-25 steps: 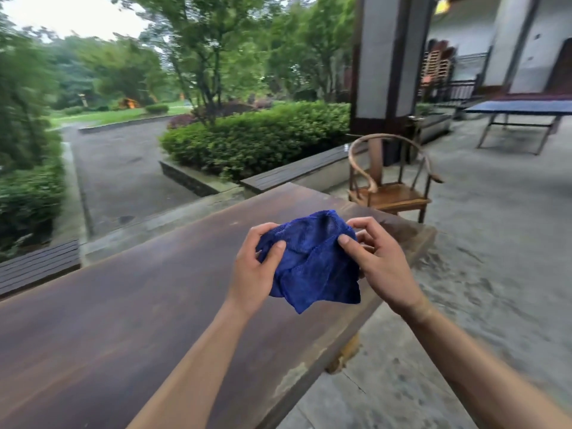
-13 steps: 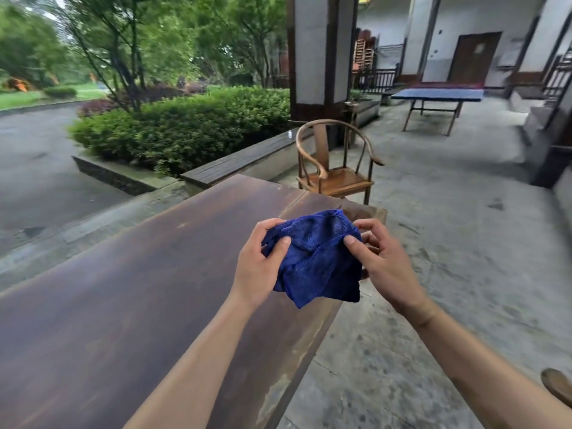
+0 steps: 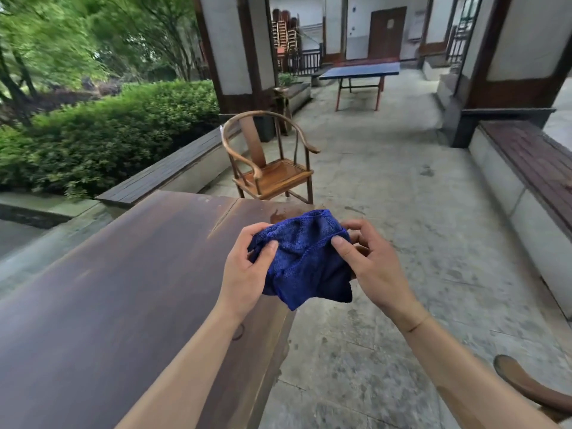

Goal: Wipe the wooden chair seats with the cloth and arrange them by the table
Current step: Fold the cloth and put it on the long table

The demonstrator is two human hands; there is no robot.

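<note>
Blue, bunched cloth hangs between my hands over the table's right edge, stretched left to right, one corner drooping. My left hand and right hand each pinch it. The wooden chair stands beyond the table's far end; another is cut off at near right.

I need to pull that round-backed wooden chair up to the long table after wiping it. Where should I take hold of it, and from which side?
Probably by the curved top rail of the wooden chair, coming from behind it. The rail sweeps in one piece into both armrests, open to grasp. The seat faces right, so the back is on the hedge side. The blue cloth now fills both the left hand and right hand.
</note>
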